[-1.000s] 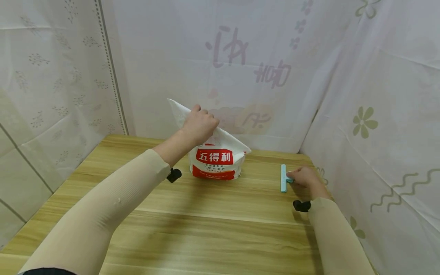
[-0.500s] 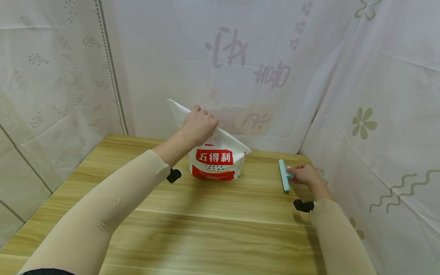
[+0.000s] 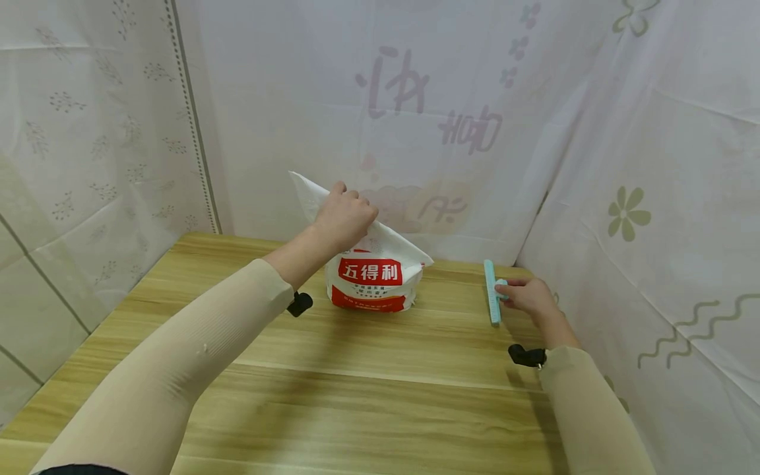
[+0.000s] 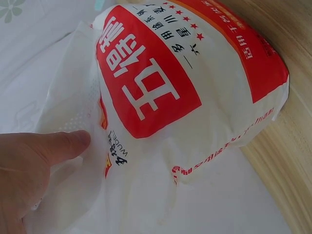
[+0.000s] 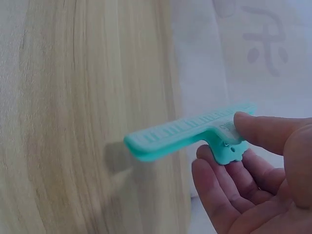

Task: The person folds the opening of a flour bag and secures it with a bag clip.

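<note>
The white-and-red bag [image 3: 371,272] is standing on the wooden table [image 3: 356,396], its loose white top sloping from a high corner at the bag's 11 o'clock to a low one between 2 and 3. The left hand [image 3: 346,218] is gripping that top from above, near 11 o'clock; its thumb is lying along the film, while most of its fingers are hiding from the left wrist view. Doing this well probably means holding the film snugly without crushing it, since thin plastic may be creasing under a hard squeeze.

At the bag's 3 o'clock, well apart from it, the turquoise clip [image 3: 491,290] appears to be hovering over the table, its bar running roughly 12 to 6. The right hand [image 3: 530,297] is pinching its tabs from 3 o'clock. Pressing them centrally should be keeping the bar from twisting. Behind, at 12 o'clock, a printed curtain [image 3: 267,99] is hanging.
</note>
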